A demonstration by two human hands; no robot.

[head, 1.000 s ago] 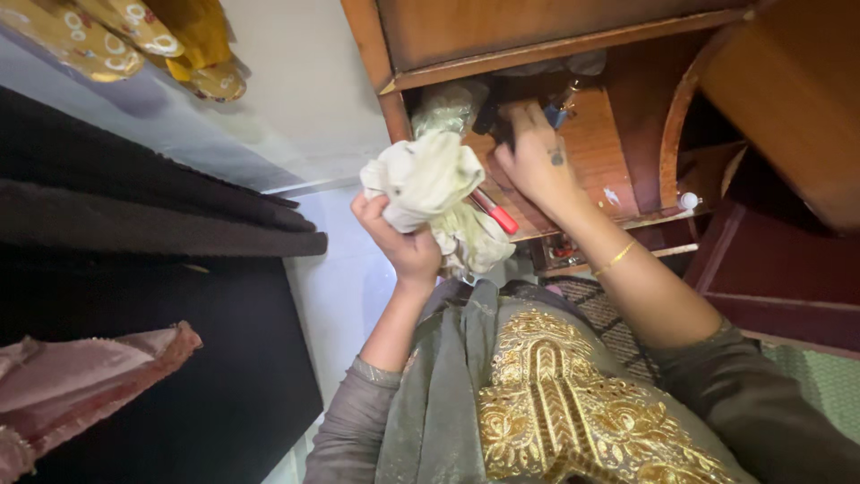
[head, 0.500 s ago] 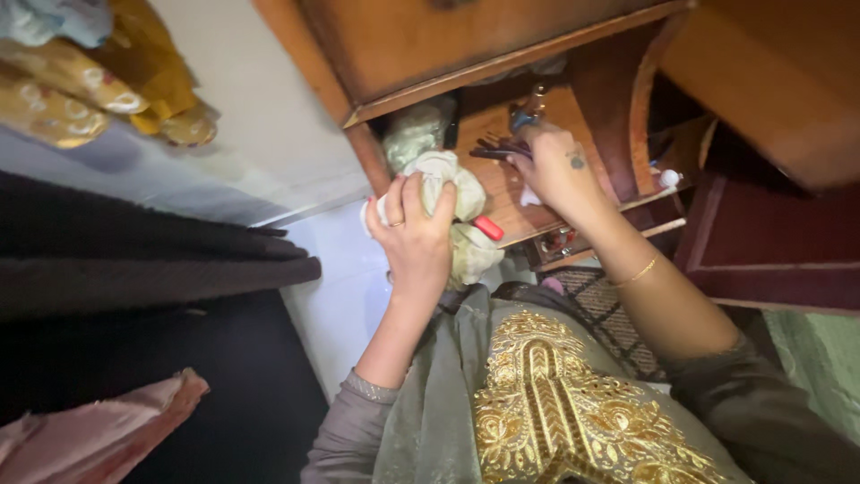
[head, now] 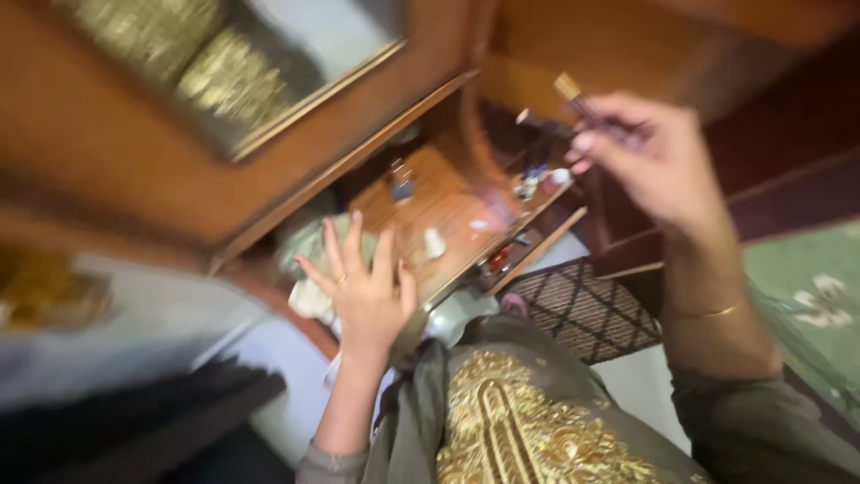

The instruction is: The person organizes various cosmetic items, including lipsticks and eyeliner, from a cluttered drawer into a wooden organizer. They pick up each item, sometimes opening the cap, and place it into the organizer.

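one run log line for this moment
left hand: pressing pale cloth on wooden shelf | right hand: raised, holding thin stick-like item | view: blurred

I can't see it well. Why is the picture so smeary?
Head view: motion blur streaks the whole frame. The right hand with its thin stick-like item smears most; the left hand on the pale cloth is softer-edged; small things on the wooden shelf are unreadable.
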